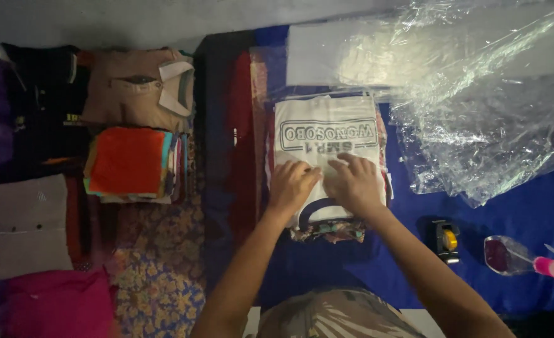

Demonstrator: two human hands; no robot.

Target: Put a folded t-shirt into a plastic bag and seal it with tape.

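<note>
A folded white shirt (pixel 327 134) with dark outlined lettering lies at the middle of the view, topping a small stack whose lowest layer, a patterned cloth (pixel 330 231), peeks out at the near edge. Both hands rest on the near half of this shirt, side by side and almost touching. The left hand (pixel 291 186) lies palm down with fingers curled onto the fabric; its grip is not closed around anything, only pressed flat on the cloth. The right hand (pixel 354 183) does the same just beside it, fingers spread a little and pointing toward the printed lettering, with nothing clamped in its grip. So the shirt sits directly beneath both hands, its far half stretching away from the fingertips, uncovered. The stack rests on a blue cloth (pixel 527 206) spread over the floor. Beyond and to the right of the shirt sprawls a large crumpled sheet of clear plastic (pixel 477 94). Near the right forearm lie a tape dispenser (pixel 446 240) with a yellow roll and, farther right, a clear spray bottle (pixel 515 258) with a pink head. To the left, well apart from the hands, are other folded clothes: a tan collared shirt (pixel 136 87), a stack topped in orange-red (pixel 129 163), a dark garment (pixel 39 100), a grey piece (pixel 23 225) and a pink one (pixel 57 303).
</note>
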